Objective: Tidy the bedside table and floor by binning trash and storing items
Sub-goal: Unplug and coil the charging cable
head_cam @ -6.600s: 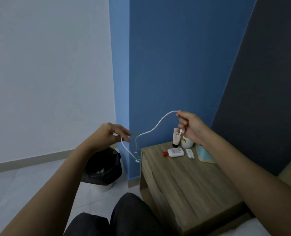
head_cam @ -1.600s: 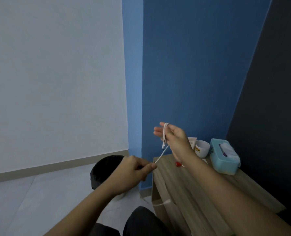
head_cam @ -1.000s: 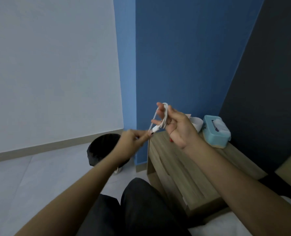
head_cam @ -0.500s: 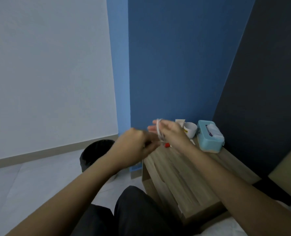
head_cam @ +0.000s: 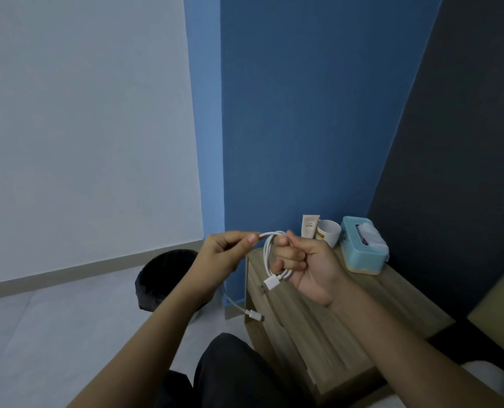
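A white charging cable (head_cam: pixel 268 254) is coiled in loops around the fingers of my right hand (head_cam: pixel 306 266), which is closed on it above the left end of the wooden bedside table (head_cam: pixel 327 313). Its USB plug (head_cam: pixel 270 285) sticks out below the hand. My left hand (head_cam: pixel 227 254) pinches a strand of the cable at the top of the coil. The cable's loose tail hangs under my left wrist and ends in a small plug (head_cam: pixel 253 315). A black-lined bin (head_cam: pixel 162 275) stands on the floor left of the table.
At the back of the table stand a beige tube (head_cam: pixel 309 226), a white cup (head_cam: pixel 329 232) and a light blue tissue box (head_cam: pixel 364 250). My dark-trousered knees (head_cam: pixel 239 375) are below. A blue wall lies behind, pale floor to the left.
The cable went from a long loose strand between both hands to a coil on my right hand. In the last half second my left hand pulled slightly left, away from the coil.
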